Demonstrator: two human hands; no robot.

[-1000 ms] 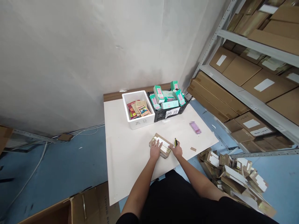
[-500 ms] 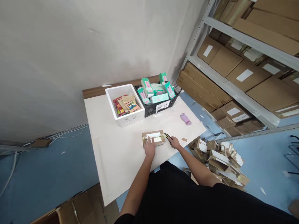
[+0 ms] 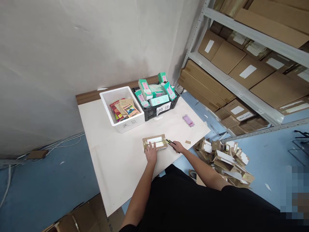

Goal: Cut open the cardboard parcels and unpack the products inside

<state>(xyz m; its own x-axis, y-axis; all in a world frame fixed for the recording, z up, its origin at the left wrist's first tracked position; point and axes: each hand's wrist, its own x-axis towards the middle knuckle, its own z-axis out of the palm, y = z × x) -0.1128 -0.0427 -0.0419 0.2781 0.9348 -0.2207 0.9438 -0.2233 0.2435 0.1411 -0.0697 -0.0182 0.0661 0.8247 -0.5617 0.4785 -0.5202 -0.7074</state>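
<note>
A small brown cardboard box (image 3: 163, 147) lies near the front of the white table (image 3: 109, 161). It bears a white label and shiny tape. My left hand (image 3: 151, 153) rests on the box's near left part, fingers spread over its top. Gripped in my right hand (image 3: 178, 147) is a black and yellow utility knife (image 3: 171, 142), its tip at the box's right end; whether it touches the cardboard I cannot tell. To the right of this hand, a small brown scrap (image 3: 187, 142) lies on the table.
Behind the box stand a white foam bin (image 3: 131, 126) of booklets and a black crate (image 3: 151, 113) of green boxes. A blurred purple item (image 3: 188, 120) lies at right. Opened cartons (image 3: 224, 161) pile on the floor below a shelf (image 3: 243, 93) of boxes.
The view has shifted slightly, moving the scene left. The knife now lies flatter, its tip against or over the box's right end. My left hand keeps its place on the box.
</note>
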